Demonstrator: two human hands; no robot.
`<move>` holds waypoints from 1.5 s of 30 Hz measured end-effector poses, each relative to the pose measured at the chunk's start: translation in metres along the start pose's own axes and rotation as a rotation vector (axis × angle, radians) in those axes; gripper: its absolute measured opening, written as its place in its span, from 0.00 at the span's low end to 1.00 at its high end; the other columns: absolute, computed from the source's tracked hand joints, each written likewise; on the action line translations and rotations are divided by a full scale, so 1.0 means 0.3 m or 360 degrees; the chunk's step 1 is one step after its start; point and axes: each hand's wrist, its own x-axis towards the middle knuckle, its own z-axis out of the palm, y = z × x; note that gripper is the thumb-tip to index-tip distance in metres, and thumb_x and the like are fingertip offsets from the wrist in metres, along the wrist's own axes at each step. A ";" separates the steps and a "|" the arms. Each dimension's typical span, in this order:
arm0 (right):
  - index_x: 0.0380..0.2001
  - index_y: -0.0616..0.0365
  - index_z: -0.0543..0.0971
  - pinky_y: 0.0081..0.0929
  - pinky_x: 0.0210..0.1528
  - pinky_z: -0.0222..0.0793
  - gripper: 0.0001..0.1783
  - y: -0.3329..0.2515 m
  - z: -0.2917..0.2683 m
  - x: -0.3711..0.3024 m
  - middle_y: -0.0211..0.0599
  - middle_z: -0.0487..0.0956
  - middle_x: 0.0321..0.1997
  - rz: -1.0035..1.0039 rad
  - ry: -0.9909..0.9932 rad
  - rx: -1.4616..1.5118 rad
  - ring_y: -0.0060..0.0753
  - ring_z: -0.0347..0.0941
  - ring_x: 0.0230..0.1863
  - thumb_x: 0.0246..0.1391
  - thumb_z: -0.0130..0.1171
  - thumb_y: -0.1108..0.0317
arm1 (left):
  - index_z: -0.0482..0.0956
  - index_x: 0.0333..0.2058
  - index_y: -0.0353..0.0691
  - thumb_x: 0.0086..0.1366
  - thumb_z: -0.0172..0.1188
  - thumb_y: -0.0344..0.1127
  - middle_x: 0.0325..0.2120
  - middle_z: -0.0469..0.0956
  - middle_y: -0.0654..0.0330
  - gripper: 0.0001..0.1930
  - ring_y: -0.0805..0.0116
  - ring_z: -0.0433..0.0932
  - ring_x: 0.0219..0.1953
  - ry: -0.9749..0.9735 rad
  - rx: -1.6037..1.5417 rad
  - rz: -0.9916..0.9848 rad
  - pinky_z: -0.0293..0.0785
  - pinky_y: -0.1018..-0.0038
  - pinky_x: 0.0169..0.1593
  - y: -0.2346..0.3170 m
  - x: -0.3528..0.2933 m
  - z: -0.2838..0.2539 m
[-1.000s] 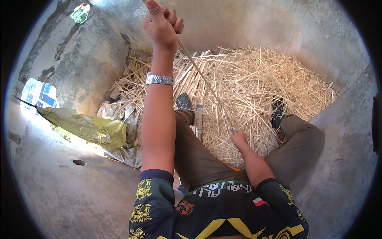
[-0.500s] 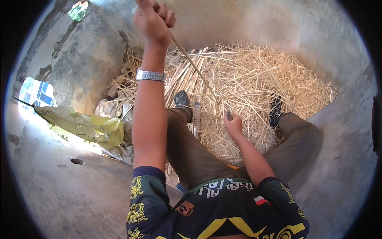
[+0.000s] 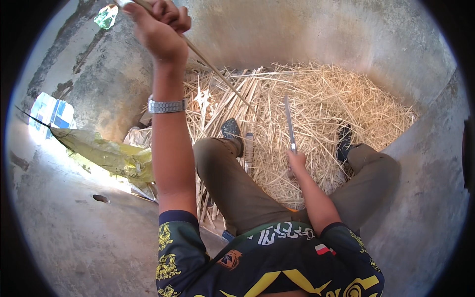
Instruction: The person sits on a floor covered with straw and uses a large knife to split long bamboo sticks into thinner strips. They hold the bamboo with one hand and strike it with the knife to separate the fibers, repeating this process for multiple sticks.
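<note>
High at the upper left, my left hand (image 3: 161,37) is closed around a long, thin bamboo strip (image 3: 213,69). The strip slants down to the right, its lower end over the shavings in front of me. Between my spread legs, my right hand (image 3: 296,162) grips a knife (image 3: 289,119) by its handle, the narrow blade pointing away from me. Strip and blade are apart. Beneath both lies a deep heap of pale shavings (image 3: 326,99), and left of it several longer split strips (image 3: 222,99) lie in a loose bunch.
A wrapped rod-like piece (image 3: 249,148) lies beside my left foot (image 3: 231,129); my right foot (image 3: 344,141) rests among the shavings. Curved concrete wall (image 3: 307,34) surrounds the spot. A torn yellow sheet (image 3: 114,153) hangs over an opening at left, near a small hole (image 3: 101,198).
My left hand has shifted left and slightly down with the strip, whose lower end has moved up-left. My right hand has come slightly nearer me, and the knife blade now shows clearly.
</note>
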 end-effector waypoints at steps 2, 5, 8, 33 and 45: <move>0.22 0.58 0.73 0.32 0.19 0.62 0.17 -0.119 0.012 -0.072 0.29 0.72 0.17 -0.0148 -0.0100 0.0131 0.26 0.67 0.16 0.53 0.66 0.58 | 0.62 0.31 0.43 0.75 0.41 0.66 0.20 0.54 0.67 0.29 0.72 0.53 0.20 -0.0002 0.0088 0.0006 0.52 0.71 0.26 -0.058 -0.039 -0.001; 0.18 0.55 0.71 0.30 0.21 0.59 0.19 -0.276 0.021 -0.174 0.26 0.69 0.15 -0.0427 -0.0123 0.0052 0.22 0.63 0.16 0.55 0.65 0.58 | 0.63 0.37 0.40 0.77 0.43 0.62 0.23 0.58 0.65 0.26 0.71 0.58 0.23 -0.0107 0.0121 0.0103 0.56 0.71 0.28 -0.155 -0.061 -0.031; 0.15 0.54 0.70 0.27 0.25 0.58 0.21 -0.350 0.010 -0.234 0.23 0.69 0.15 -0.0668 -0.0106 -0.0066 0.19 0.60 0.18 0.57 0.63 0.59 | 0.63 0.38 0.43 0.77 0.44 0.58 0.21 0.57 0.67 0.22 0.73 0.56 0.20 -0.0063 0.0111 0.0064 0.56 0.73 0.25 -0.189 -0.111 -0.021; 0.22 0.59 0.77 0.33 0.22 0.63 0.12 -0.106 0.091 -0.199 0.31 0.73 0.15 -0.0164 -0.0001 -0.0581 0.24 0.68 0.17 0.55 0.61 0.63 | 0.61 0.32 0.41 0.80 0.43 0.47 0.15 0.63 0.66 0.18 0.78 0.58 0.11 0.0462 0.0755 0.0554 0.59 0.79 0.15 -0.352 -0.063 -0.009; 0.22 0.62 0.77 0.34 0.25 0.65 0.13 -0.106 0.119 -0.158 0.32 0.75 0.18 -0.0492 -0.0071 -0.0278 0.26 0.71 0.20 0.55 0.64 0.65 | 0.61 0.34 0.41 0.80 0.43 0.46 0.16 0.62 0.65 0.17 0.78 0.59 0.14 0.0553 0.0634 0.0450 0.59 0.78 0.16 -0.361 -0.033 -0.092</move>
